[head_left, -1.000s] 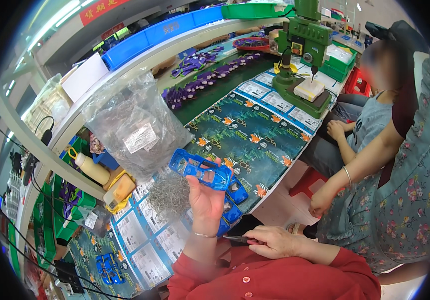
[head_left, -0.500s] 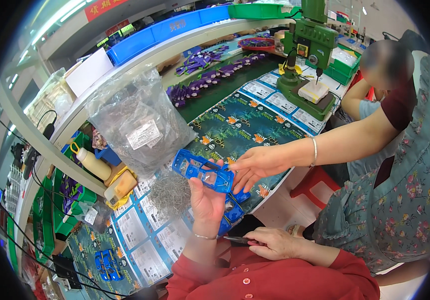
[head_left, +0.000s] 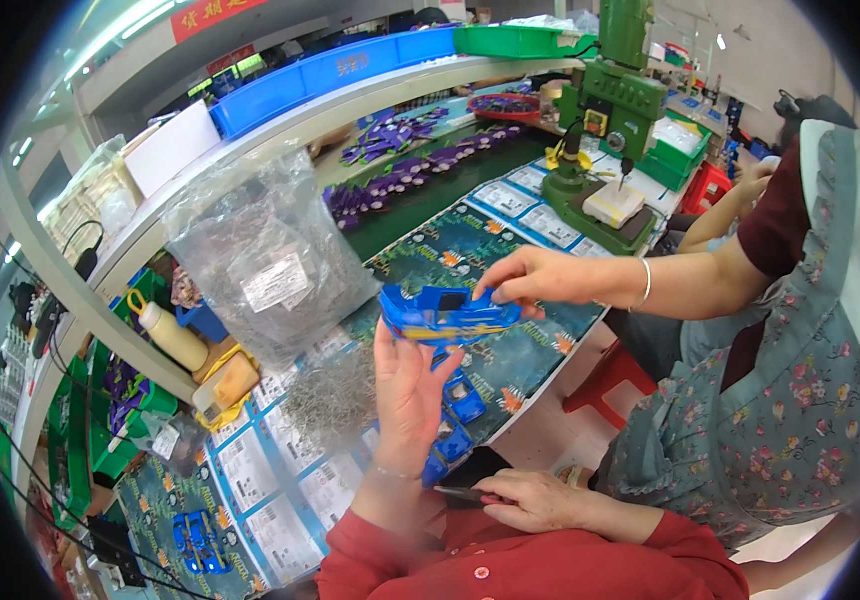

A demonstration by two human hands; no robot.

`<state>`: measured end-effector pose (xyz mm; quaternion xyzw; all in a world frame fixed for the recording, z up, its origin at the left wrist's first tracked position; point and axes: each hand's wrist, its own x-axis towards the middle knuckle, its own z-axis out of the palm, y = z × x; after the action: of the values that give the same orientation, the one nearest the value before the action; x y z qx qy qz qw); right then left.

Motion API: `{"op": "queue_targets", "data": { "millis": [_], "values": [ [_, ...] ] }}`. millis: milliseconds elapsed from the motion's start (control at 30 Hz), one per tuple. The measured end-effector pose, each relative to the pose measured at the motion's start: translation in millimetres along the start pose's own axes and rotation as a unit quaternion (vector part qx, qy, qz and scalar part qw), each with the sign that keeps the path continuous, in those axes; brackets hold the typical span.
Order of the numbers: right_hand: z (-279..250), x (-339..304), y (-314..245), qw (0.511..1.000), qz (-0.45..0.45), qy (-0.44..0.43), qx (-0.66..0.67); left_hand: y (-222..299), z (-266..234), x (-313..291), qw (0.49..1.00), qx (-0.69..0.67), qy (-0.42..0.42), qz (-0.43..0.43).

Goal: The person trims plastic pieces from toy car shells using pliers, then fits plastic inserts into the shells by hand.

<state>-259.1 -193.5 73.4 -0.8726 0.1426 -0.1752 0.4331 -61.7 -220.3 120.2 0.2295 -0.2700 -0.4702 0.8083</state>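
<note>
My left hand [head_left: 412,390] is raised over the table, its thumb at the left end of a blue plastic toy car body [head_left: 440,318] with yellow markings; some fingers spread below it. A co-worker's hand [head_left: 535,280] with a bracelet pinches the right end of the same body. At my waist, my right hand [head_left: 540,500] is closed round red-handled pliers [head_left: 462,493], their dark metal tip pointing left. More blue car bodies [head_left: 455,435] lie beneath the raised one, partly hidden by my left hand. A heap of thin metal pins [head_left: 335,395] lies to its left.
A clear bag [head_left: 270,260] stands behind the pins. A green drill press [head_left: 605,150] is at the back right. Left are a cream bottle [head_left: 172,335], a phone-like slab [head_left: 225,390] and blue car parts [head_left: 200,542]. The co-worker stands close at right, beside a red stool [head_left: 610,390].
The toy car body has been turned over, from its hollow inside facing up to its yellow-marked side showing. My left fingers have spread, and the co-worker's hand now pinches its right end.
</note>
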Motion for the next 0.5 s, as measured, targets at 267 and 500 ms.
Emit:
{"op": "queue_targets", "data": {
  "millis": [267,500],
  "values": [
    [20,0,9,0.999,0.021,-0.029,0.024,14,-56,-32,0.989,0.1,0.089,0.061],
    [45,4,20,0.995,0.036,-0.071,0.059,26,-116,-71,0.972,0.172,0.127,0.1]
  ]
}}
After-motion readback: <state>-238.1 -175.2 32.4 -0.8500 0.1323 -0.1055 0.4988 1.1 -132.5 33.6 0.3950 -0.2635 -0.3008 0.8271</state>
